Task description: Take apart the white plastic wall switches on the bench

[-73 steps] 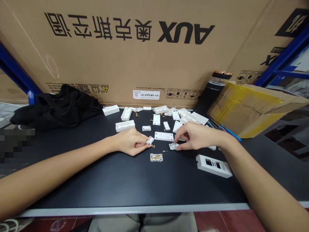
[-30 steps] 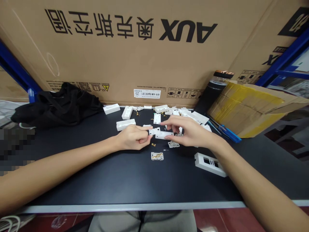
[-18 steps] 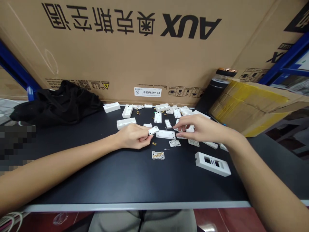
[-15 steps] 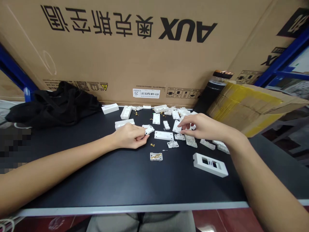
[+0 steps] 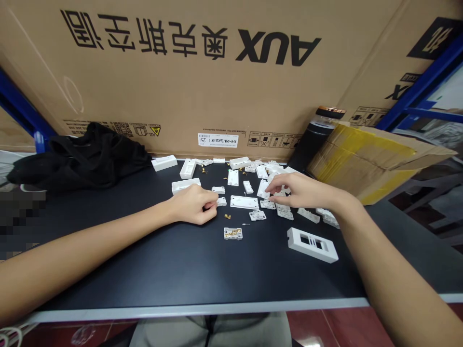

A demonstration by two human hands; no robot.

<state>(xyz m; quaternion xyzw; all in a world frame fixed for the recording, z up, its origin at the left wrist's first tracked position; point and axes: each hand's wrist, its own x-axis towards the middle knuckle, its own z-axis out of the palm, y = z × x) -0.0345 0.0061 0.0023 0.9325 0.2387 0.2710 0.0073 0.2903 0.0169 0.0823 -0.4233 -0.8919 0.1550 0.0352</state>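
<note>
My left hand (image 5: 195,204) is closed, its fingertips at a small white plastic part (image 5: 221,202) on the black table. Just behind that part lies another white piece (image 5: 218,190). My right hand (image 5: 289,191) hovers over the right group of parts, fingers apart and curved, beside a white plate (image 5: 263,189); no held object shows. Between the hands lies a long white plate (image 5: 244,202). Nearer the front sits a small white housing (image 5: 233,233) with brass pieces inside. A white frame with openings (image 5: 313,245) rests at the front right.
Black cloth (image 5: 83,156) lies at the back left. A dark bottle (image 5: 314,137) and a taped cardboard box (image 5: 369,156) stand at the back right. A large carton (image 5: 162,86) rises behind the table (image 5: 173,274). White boxes (image 5: 164,163) lie near its base.
The white part at my left fingertips has gone from tilted to lower on the table, apart from the piece behind it. My right hand has barely moved. The view has shifted slightly.
</note>
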